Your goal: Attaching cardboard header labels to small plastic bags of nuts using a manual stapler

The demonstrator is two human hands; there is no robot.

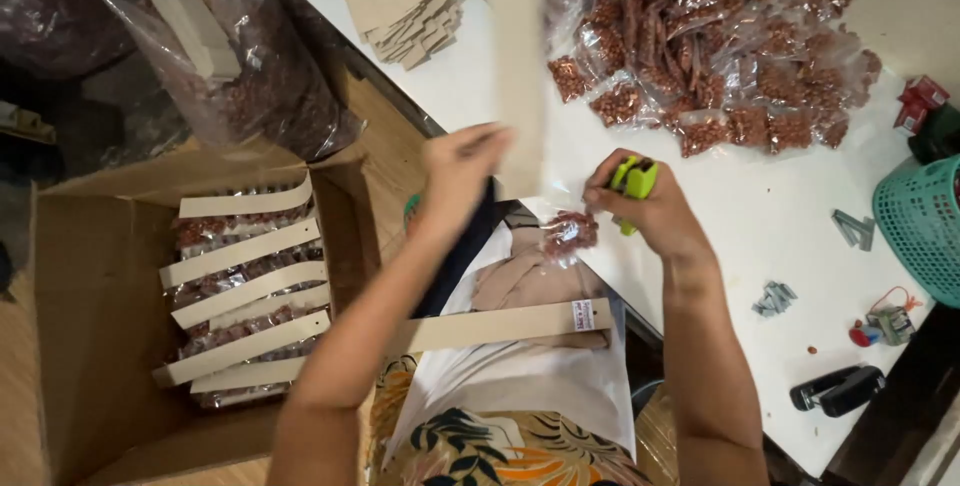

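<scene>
A box (60,346) at lower left holds finished strips laid in a row, handy for dropping in. A pile of packets (720,56) fills the upper right of the table (760,206), within reach. At centre the left hand (455,171) pinches a card strip (520,66) upright, while the right hand (650,211) grips a green stapler (633,181), a packet (570,234) just below it.

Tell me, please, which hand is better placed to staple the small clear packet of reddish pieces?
Probably the right hand: it holds the lime-green stapler just above the small clear packet. The left hand grips the tall cardboard strip.
</scene>
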